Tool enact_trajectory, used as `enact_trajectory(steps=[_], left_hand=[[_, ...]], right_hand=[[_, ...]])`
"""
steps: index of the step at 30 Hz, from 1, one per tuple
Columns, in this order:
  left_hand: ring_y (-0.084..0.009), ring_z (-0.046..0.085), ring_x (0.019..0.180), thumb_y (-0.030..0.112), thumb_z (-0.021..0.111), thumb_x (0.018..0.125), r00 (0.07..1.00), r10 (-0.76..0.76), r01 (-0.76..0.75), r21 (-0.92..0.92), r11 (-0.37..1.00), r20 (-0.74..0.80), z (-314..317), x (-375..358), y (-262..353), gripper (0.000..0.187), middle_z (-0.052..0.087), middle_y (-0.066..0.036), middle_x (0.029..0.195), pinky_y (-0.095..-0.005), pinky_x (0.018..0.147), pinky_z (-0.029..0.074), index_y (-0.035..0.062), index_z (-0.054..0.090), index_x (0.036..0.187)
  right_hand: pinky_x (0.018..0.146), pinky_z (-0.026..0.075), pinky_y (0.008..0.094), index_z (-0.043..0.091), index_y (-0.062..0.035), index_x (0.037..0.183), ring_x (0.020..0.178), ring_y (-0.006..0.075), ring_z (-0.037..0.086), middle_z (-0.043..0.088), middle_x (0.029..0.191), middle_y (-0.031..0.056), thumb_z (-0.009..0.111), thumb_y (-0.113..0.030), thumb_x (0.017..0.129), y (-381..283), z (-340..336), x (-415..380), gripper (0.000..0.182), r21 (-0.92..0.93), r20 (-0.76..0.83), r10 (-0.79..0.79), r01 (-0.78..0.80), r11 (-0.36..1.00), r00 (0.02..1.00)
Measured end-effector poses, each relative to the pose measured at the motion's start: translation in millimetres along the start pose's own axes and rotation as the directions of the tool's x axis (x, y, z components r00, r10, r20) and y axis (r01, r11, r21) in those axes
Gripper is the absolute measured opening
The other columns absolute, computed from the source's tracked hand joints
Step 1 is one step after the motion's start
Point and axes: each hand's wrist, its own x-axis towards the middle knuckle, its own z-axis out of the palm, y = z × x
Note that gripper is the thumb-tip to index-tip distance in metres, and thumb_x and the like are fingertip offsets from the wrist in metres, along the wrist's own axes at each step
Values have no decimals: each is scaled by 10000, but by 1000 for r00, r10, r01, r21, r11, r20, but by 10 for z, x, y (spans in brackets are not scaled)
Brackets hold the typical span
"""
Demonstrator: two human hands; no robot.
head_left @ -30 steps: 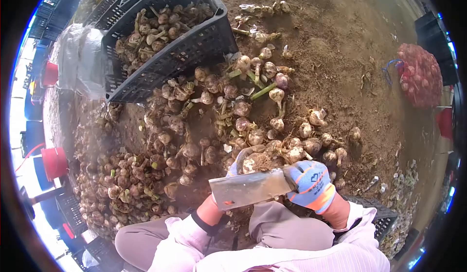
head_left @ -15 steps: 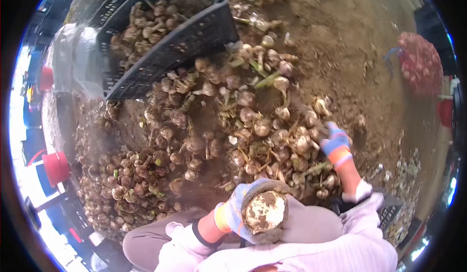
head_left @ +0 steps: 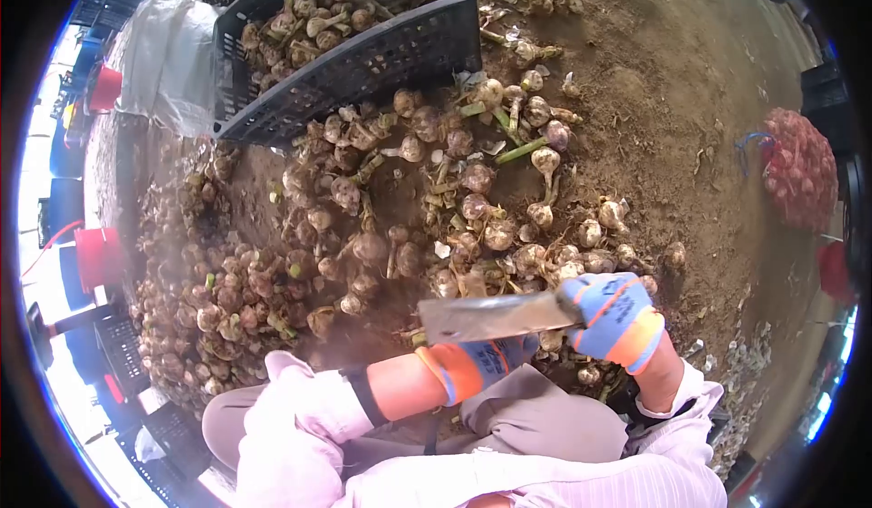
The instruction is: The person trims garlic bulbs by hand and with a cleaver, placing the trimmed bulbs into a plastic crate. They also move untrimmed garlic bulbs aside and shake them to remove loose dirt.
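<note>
My right hand (head_left: 613, 317), in a blue and orange glove, is closed round the handle of a cleaver (head_left: 490, 317). Its wide, dull blade points left over the pile. My left hand (head_left: 498, 355), gloved alike, reaches in just under the blade. The blade and the glove's back hide its fingers, so what it holds, if anything, does not show. Garlic bulbs (head_left: 499, 234) with stems and soil on them lie on the ground in front of both hands. More garlic (head_left: 241, 304) is heaped to the left.
A black plastic crate (head_left: 363, 68) full of garlic stands at the upper left, with clear plastic sheeting (head_left: 170, 63) beside it. A red bucket (head_left: 98, 258) is at the far left. At the right sits a red mesh sack (head_left: 799, 170). Peelings litter the ground at lower right.
The left hand held a round thing with a mottled white face over my lap; now it has reached forward and that thing is out of sight. The right hand came nearer, the cleaver showing clearly.
</note>
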Motion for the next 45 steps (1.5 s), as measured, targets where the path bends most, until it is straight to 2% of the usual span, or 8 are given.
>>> enact_trajectory(steps=[11,18,20,26,30,32,36,45], left_hand=[[-269,607,866,92,555,727,963,106,-193,362,912,248,20,-171,131,220,623,-110,923,-358,750,492,63,631,931],[-279,609,981,425,671,713,364,-923,470,832,294,121,-1092,-1569,-1083,484,631,-131,1052,-350,811,502,59,636,1027],[-277,586,1032,439,655,723,439,-893,539,767,349,98,-1039,-1410,-1069,560,609,-139,1104,-349,857,478,43,578,1112],[-354,576,989,469,514,828,863,-416,333,299,894,285,-437,-404,-692,604,588,-215,1063,-415,853,453,12,440,1217],[-372,592,895,412,543,843,983,-145,139,61,988,113,-12,202,-408,521,585,-219,1024,-437,801,467,43,436,1195],[-348,587,926,366,579,812,981,-176,172,55,984,84,122,366,-251,498,586,-185,1043,-428,858,446,59,461,1186],[-310,521,1068,303,636,724,918,347,-242,426,872,-189,481,614,-319,536,538,-128,1164,-532,971,333,103,501,1203],[-308,490,1113,299,619,730,968,-125,224,529,819,-216,407,429,-991,449,483,-98,1266,-522,974,321,160,555,1153]], right_hand=[[664,496,404,596,-73,850,749,314,632,640,766,133,607,-172,658,124,180,146,216,-86,215,88,-71,994,973],[779,497,313,576,7,996,908,201,638,662,934,148,654,-59,738,929,693,-658,277,801,-128,677,-327,501,725],[812,486,302,577,-10,1003,948,217,621,641,1010,157,696,-65,709,752,841,-483,322,940,-156,706,-116,321,691],[908,446,396,611,-72,952,1055,342,532,537,1185,149,711,-128,664,648,1752,371,310,343,-529,442,-293,892,725],[814,480,302,560,-59,1150,953,211,592,610,1057,112,698,-94,698,686,1240,1046,473,869,-463,479,275,412,746],[725,487,246,559,-38,1145,818,128,596,640,934,57,678,-66,720,578,730,933,443,868,-254,408,393,-304,877],[771,487,280,571,-7,1107,879,168,594,625,997,85,705,-127,714,1025,834,293,432,953,-206,796,-69,296,569],[1037,336,365,586,-166,1169,1278,342,349,354,1406,163,639,-200,631,950,1399,322,541,600,-53,789,-612,515,612]])
